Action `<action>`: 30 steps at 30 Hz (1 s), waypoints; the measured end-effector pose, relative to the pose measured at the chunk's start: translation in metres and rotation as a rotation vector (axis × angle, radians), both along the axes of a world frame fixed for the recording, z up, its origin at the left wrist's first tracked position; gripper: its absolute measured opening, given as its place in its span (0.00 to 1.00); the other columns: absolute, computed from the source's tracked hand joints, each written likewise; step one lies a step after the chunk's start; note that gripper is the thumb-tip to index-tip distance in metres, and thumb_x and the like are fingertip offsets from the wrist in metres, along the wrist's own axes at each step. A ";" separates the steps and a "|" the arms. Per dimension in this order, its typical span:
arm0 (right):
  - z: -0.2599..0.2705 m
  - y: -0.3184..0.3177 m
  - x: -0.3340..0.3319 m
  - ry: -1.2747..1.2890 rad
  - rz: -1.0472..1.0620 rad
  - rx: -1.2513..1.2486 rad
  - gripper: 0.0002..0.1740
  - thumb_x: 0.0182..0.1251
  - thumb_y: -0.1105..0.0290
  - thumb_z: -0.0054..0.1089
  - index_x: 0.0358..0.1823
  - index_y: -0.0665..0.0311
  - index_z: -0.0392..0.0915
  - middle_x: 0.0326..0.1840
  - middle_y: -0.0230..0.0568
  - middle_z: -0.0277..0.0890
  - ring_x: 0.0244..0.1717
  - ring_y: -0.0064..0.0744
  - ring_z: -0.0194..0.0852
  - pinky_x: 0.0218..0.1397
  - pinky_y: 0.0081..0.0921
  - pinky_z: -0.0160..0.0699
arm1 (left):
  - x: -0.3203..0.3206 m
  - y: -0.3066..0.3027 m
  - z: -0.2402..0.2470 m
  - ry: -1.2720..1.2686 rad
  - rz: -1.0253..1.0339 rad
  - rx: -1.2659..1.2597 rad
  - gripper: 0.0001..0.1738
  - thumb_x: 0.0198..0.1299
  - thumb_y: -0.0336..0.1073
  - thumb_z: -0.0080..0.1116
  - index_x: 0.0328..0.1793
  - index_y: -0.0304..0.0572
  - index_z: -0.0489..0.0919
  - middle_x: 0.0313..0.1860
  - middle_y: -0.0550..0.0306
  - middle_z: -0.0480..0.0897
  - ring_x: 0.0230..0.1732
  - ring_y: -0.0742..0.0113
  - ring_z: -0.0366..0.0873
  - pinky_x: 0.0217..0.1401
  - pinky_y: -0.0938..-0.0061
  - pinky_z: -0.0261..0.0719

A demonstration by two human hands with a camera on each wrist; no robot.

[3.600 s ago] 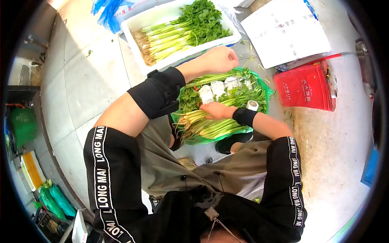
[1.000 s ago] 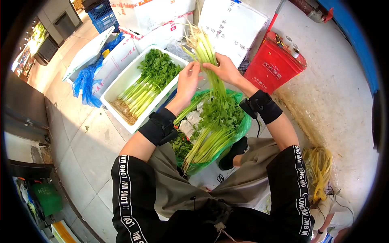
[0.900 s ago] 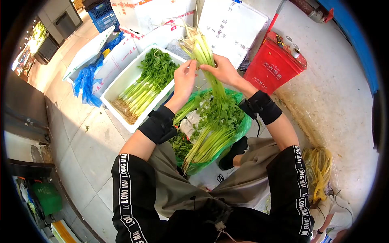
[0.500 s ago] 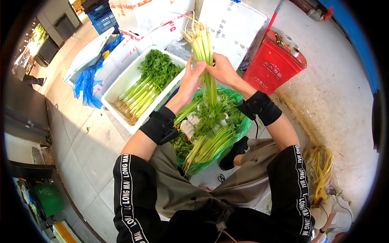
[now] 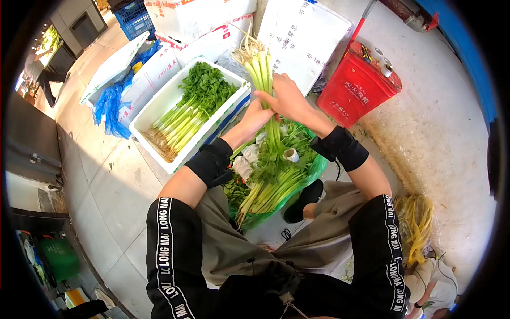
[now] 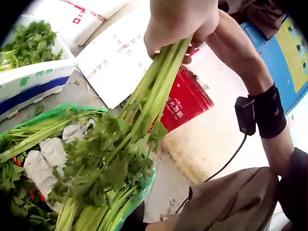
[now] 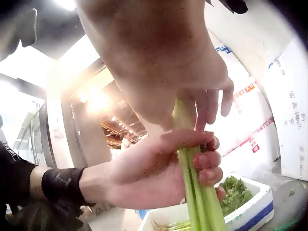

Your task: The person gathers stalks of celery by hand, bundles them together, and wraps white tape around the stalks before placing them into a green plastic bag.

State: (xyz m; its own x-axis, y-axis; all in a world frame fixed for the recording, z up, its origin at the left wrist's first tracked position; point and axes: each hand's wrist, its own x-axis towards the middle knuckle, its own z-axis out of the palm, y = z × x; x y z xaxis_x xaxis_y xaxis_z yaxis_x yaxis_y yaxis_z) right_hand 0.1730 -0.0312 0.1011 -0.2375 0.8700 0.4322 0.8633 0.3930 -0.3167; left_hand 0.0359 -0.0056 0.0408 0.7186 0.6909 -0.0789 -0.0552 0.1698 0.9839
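A bunch of celery (image 5: pixel 260 69) stands upright in front of me, pale roots at the top and leaves hanging down. My left hand (image 5: pixel 254 121) curls its fingers round the stalks, as the right wrist view shows. Just above it, my right hand (image 5: pixel 291 101) holds the same stalks, thumb across the front and fingers behind. Below both hands lies an opened green plastic bag (image 5: pixel 317 169). More celery (image 5: pixel 276 189), greyish-white wrapped bundles (image 5: pixel 244 167) and a white roll (image 5: pixel 290 154) are in it. The hanging leaves cover part of these.
A white foam box (image 5: pixel 154 109) with celery laid in rows stands at left. Beyond are cartons, blue plastic (image 5: pixel 110 114) and a white lettered board (image 5: pixel 300 42). A red container (image 5: pixel 356 85) stands at right by the wall. Someone walks (image 5: pixel 40 74) at far left.
The celery has come up from the bag into both hands. In the last second my left hand has moved down and closed round the stalks. A walking person has appeared at far left.
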 end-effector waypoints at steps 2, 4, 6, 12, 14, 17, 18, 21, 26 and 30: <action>0.012 -0.001 0.011 -0.090 -0.023 -0.166 0.26 0.67 0.50 0.63 0.46 0.71 0.78 0.42 0.55 0.77 0.39 0.54 0.75 0.45 0.44 0.75 | 0.000 -0.004 0.000 -0.007 0.056 -0.006 0.07 0.67 0.31 0.58 0.47 0.39 0.73 0.33 0.60 0.77 0.35 0.69 0.76 0.45 0.68 0.76; 0.035 -0.006 0.018 -0.177 -0.044 -0.330 0.27 0.67 0.50 0.64 0.48 0.71 0.77 0.43 0.54 0.77 0.39 0.53 0.76 0.45 0.43 0.76 | -0.001 -0.008 -0.002 0.017 0.097 -0.025 0.08 0.67 0.32 0.57 0.48 0.38 0.73 0.32 0.60 0.76 0.34 0.69 0.76 0.43 0.69 0.76; 0.063 -0.011 0.022 -0.087 -0.205 -0.287 0.21 0.66 0.54 0.63 0.48 0.66 0.79 0.45 0.51 0.77 0.45 0.52 0.78 0.46 0.42 0.77 | -0.005 -0.011 -0.003 0.038 0.141 -0.044 0.09 0.68 0.32 0.57 0.49 0.38 0.72 0.32 0.61 0.75 0.32 0.70 0.75 0.41 0.70 0.76; 0.067 -0.012 0.023 -0.282 0.092 0.189 0.17 0.62 0.66 0.65 0.52 0.58 0.77 0.44 0.41 0.73 0.46 0.46 0.78 0.49 0.40 0.77 | 0.000 -0.019 -0.024 0.224 0.136 0.124 0.21 0.66 0.33 0.62 0.59 0.37 0.68 0.32 0.61 0.75 0.29 0.75 0.73 0.35 0.76 0.73; 0.057 -0.008 0.028 -0.327 0.145 0.181 0.16 0.62 0.65 0.65 0.51 0.58 0.78 0.44 0.40 0.74 0.46 0.44 0.78 0.50 0.39 0.77 | 0.000 -0.023 -0.025 0.217 0.133 0.134 0.21 0.66 0.34 0.62 0.59 0.37 0.68 0.32 0.61 0.75 0.29 0.75 0.73 0.35 0.75 0.73; 0.055 -0.004 0.028 -0.348 0.118 0.240 0.14 0.63 0.65 0.62 0.49 0.58 0.79 0.43 0.39 0.74 0.47 0.43 0.78 0.51 0.36 0.76 | -0.003 -0.021 -0.027 0.219 0.145 0.166 0.22 0.63 0.35 0.64 0.58 0.35 0.69 0.34 0.57 0.77 0.29 0.72 0.76 0.35 0.73 0.75; 0.055 -0.003 0.029 -0.368 0.127 0.223 0.12 0.62 0.66 0.61 0.46 0.58 0.79 0.42 0.39 0.74 0.47 0.41 0.78 0.52 0.35 0.76 | -0.003 -0.021 -0.030 0.235 0.149 0.190 0.23 0.61 0.36 0.65 0.56 0.33 0.70 0.35 0.53 0.80 0.29 0.69 0.79 0.36 0.70 0.77; 0.057 -0.004 0.030 -0.434 0.152 0.235 0.10 0.60 0.68 0.58 0.42 0.59 0.78 0.42 0.39 0.74 0.47 0.39 0.77 0.54 0.33 0.74 | -0.004 -0.020 -0.039 0.279 0.154 0.266 0.23 0.61 0.37 0.65 0.56 0.33 0.70 0.36 0.53 0.81 0.30 0.67 0.80 0.37 0.69 0.77; 0.060 -0.004 0.030 -0.547 0.133 0.384 0.09 0.56 0.70 0.56 0.39 0.59 0.77 0.42 0.38 0.74 0.48 0.37 0.76 0.55 0.32 0.73 | -0.002 -0.019 -0.039 0.296 0.110 0.181 0.23 0.64 0.32 0.63 0.62 0.35 0.68 0.36 0.60 0.75 0.32 0.74 0.73 0.38 0.74 0.75; 0.069 0.001 0.041 -0.365 -0.010 0.525 0.07 0.61 0.72 0.58 0.41 0.59 0.77 0.40 0.38 0.75 0.44 0.39 0.77 0.49 0.34 0.74 | -0.006 -0.021 -0.041 0.278 0.075 0.128 0.23 0.63 0.30 0.63 0.61 0.33 0.69 0.36 0.60 0.75 0.32 0.73 0.73 0.39 0.75 0.74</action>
